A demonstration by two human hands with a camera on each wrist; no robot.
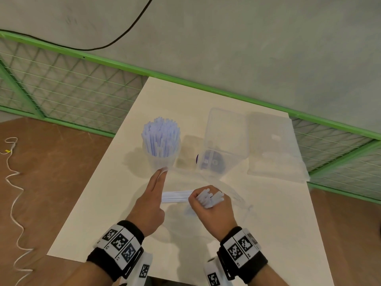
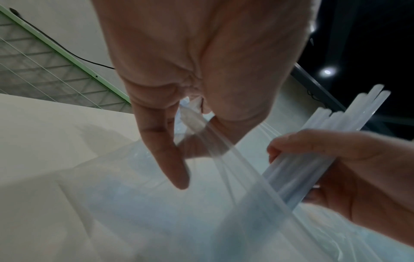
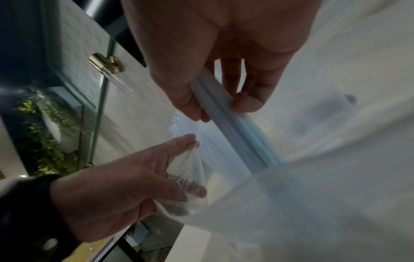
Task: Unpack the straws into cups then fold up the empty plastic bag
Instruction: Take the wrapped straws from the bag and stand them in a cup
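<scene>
A clear cup (image 1: pixel 162 159) at the table's middle left stands packed with several pale blue-white straws (image 1: pixel 160 133). My left hand (image 1: pixel 162 172) pinches the edge of the clear plastic bag (image 1: pixel 233 193) just in front of the cup; the pinch on the bag (image 2: pixel 192 115) shows in the left wrist view. My right hand (image 1: pixel 206 200) grips a bundle of straws (image 1: pixel 211 198) whose lower ends still sit inside the bag (image 3: pixel 291 203). More straws (image 1: pixel 175 196) lie flat between my hands. In the right wrist view, thumb and fingers wrap the bundle (image 3: pixel 215 99).
A clear plastic box (image 1: pixel 224 139) with its lid (image 1: pixel 272 145) folded open stands right of the cup, with a purple object (image 1: pixel 210 162) inside. The white table (image 1: pixel 103 203) drops to a brown floor on the left. A green mesh fence (image 1: pixel 61 89) runs behind.
</scene>
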